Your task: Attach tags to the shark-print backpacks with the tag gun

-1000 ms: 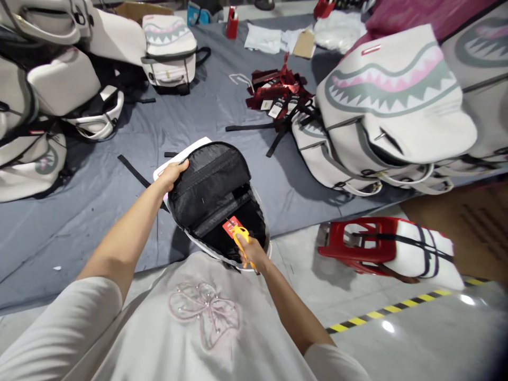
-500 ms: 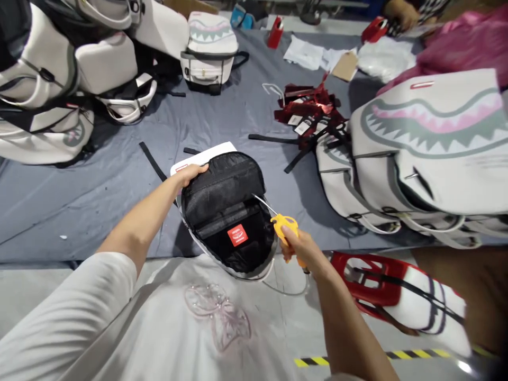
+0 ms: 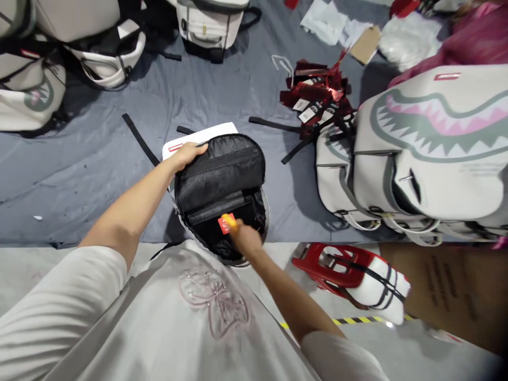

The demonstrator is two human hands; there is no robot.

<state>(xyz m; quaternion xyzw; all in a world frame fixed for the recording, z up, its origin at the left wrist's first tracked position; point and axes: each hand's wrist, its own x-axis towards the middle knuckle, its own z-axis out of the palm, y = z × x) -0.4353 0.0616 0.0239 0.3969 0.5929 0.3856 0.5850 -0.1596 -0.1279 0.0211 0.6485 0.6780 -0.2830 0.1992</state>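
An open white backpack with black lining lies on the grey cloth in front of me. My left hand grips the upper edge of its opened flap and holds it back. My right hand is inside the opening, closed around a yellow-handled tool, blurred by motion. The tool's tip is at the red label sewn in the lining.
White shark-mouth backpacks are piled at the right and upper left. Red hang tags lie on the grey cloth. A red stool with a white bundle stands at my right, beside brown cardboard.
My right hand with the yellow tool swung out to the right of the bag, then came back into the opening at the red label. My left hand kept holding the flap.
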